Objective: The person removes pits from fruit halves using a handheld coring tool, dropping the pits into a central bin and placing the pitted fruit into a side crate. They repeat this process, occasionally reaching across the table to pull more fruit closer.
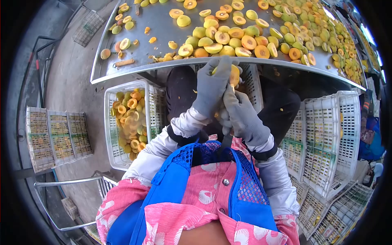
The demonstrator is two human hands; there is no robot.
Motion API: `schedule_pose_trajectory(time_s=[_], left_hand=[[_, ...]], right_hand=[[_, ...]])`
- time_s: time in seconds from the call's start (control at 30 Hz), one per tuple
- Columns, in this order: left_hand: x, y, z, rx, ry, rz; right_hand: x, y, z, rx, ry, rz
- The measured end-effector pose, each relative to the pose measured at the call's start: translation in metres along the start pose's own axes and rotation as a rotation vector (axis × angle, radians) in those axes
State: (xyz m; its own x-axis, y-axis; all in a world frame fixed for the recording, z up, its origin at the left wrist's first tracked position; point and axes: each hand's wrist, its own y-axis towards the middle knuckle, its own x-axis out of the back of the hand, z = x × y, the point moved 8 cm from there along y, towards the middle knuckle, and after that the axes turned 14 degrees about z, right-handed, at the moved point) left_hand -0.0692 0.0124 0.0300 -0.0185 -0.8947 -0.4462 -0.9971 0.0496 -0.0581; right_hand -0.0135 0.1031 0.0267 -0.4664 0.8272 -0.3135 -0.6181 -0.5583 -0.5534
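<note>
My left hand (214,83), in a grey glove, is closed round a yellow halved fruit (234,76) just in front of the table's near edge. Close beside it, my right hand (241,114), also gloved in grey, is closed on a small tool whose thin tip (232,87) touches the fruit; its handle is hidden by the fingers. Many halved yellow-orange fruits (221,37) lie cut side up or down on the metal table (159,38) beyond my hands.
A white crate (108,118) of pitted fruit halves stands left of my legs. Stacked crates (59,136) are farther left, and more white crates (322,139) stand at the right. A short wooden-looking piece (123,63) lies near the table's left front edge.
</note>
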Motion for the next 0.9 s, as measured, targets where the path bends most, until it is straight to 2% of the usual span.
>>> schedule_pose_trajectory(time_s=[0.13, 0.2, 0.33, 0.4, 0.43, 0.5, 0.63, 0.7, 0.73, 0.77, 0.8, 0.83, 0.9], left_hand=[[0.007, 0.004, 0.010, 0.057, -0.034, 0.042], [0.007, 0.004, 0.003, -0.018, 0.176, 0.057], [0.007, 0.010, 0.004, -0.021, 0.304, 0.065], [0.009, 0.011, 0.017, 0.079, 0.171, 0.039], [0.008, 0.013, 0.020, 0.079, 0.171, 0.040], [0.005, 0.010, 0.009, -0.093, 0.363, 0.031], [0.005, 0.015, 0.019, 0.068, 0.225, 0.124], [0.007, 0.016, 0.023, 0.085, 0.218, 0.074], [0.005, 0.015, 0.026, 0.093, 0.217, 0.075], [0.002, 0.012, 0.016, -0.025, 0.322, 0.071], [-0.002, 0.013, 0.002, -0.162, 0.431, 0.072], [-0.002, 0.012, 0.000, -0.165, 0.431, 0.069], [0.001, 0.014, 0.015, 0.016, 0.273, 0.077]], right_hand=[[-0.003, 0.002, -0.002, -0.056, 0.173, 0.169], [-0.006, -0.001, -0.004, -0.128, 0.218, 0.291], [-0.004, 0.008, -0.013, -0.096, 0.224, 0.304], [0.005, 0.009, -0.013, -0.080, 0.127, 0.114], [0.010, 0.007, -0.012, -0.079, 0.127, 0.112], [0.004, 0.000, -0.013, -0.108, 0.271, 0.349], [-0.001, 0.008, -0.022, -0.098, 0.343, 0.319], [0.013, 0.012, -0.027, -0.039, 0.224, 0.069], [0.009, 0.010, -0.023, -0.047, 0.270, 0.203], [0.011, 0.005, -0.024, -0.061, 0.277, 0.206], [0.007, 0.003, -0.020, -0.067, 0.346, 0.296], [0.002, 0.001, -0.017, -0.074, 0.416, 0.384], [-0.002, 0.006, -0.017, -0.056, 0.396, 0.390]])
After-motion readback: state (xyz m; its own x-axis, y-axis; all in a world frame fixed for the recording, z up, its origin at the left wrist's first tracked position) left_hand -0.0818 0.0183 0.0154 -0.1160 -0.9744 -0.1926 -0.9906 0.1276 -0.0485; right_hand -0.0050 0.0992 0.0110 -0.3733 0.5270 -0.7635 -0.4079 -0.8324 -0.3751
